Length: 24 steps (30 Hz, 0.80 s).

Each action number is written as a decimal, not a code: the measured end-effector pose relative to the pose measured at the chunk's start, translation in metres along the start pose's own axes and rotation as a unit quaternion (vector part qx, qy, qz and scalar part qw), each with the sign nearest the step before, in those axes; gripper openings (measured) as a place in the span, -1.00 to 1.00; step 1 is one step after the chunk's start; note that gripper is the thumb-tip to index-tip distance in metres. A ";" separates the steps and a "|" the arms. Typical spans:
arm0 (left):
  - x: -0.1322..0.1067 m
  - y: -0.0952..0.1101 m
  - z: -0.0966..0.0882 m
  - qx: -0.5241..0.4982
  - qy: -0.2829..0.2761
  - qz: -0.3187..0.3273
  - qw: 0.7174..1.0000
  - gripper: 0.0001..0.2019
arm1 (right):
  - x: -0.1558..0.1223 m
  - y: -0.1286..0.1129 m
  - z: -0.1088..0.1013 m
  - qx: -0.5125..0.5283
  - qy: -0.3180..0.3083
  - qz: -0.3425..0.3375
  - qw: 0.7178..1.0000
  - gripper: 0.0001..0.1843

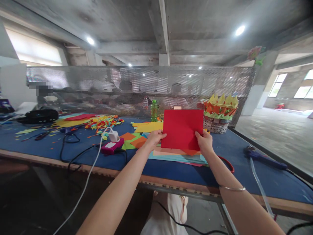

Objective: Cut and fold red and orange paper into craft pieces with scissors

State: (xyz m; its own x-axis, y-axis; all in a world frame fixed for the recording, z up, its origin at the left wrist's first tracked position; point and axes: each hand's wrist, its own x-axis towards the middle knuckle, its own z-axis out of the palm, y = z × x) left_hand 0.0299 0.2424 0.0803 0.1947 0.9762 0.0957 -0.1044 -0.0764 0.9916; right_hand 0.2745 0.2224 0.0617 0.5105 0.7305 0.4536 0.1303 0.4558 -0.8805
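Observation:
A red sheet of paper (182, 129) is held upright above the blue table (244, 169). My left hand (154, 138) pinches its lower left corner. My right hand (204, 142) grips its lower right corner, with a thin bangle on that wrist. Under the sheet lies a stack of coloured paper sheets (178, 156), pink and pale blue on top of each other.
A basket of folded paper flowers (220, 114) stands behind the sheet, with a green bottle (154, 110) to its left. A pink device with a white charger and cables (111, 143), paper scraps (102, 122), and a blue glue gun (262, 157) lie around. A mesh screen (137, 88) backs the table; people sit behind it.

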 end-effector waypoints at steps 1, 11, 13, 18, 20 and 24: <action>0.000 0.000 0.000 0.001 0.001 -0.002 1.000 -0.83 | 0.000 0.001 0.000 0.005 0.001 0.000 1.000 -0.68; -0.003 0.002 0.001 -0.006 0.001 -0.013 1.000 -0.79 | -0.002 -0.004 0.000 0.016 0.011 0.003 1.000 -0.71; -0.003 0.003 0.001 -0.008 0.001 -0.015 1.000 -0.79 | -0.002 -0.005 0.000 0.017 0.011 0.005 1.000 -0.71; -0.003 0.003 0.002 -0.009 -0.010 -0.024 1.000 -0.81 | -0.001 -0.003 0.001 0.023 0.010 0.008 1.000 -0.69; -0.003 0.003 0.002 -0.010 -0.012 -0.026 1.000 -0.80 | -0.001 -0.002 0.001 0.023 0.009 0.008 1.000 -0.69; -0.001 0.001 0.000 -0.019 -0.014 -0.025 0.999 -0.79 | -0.001 -0.001 0.000 0.021 0.007 0.007 1.000 -0.69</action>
State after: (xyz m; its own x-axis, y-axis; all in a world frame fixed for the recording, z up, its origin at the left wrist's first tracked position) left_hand 0.0300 0.2409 0.0808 0.2277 0.9725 0.0499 -0.1305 -0.0203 0.9912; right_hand 0.2738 0.2217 0.0618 0.5234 0.7304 0.4387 0.0876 0.4660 -0.8804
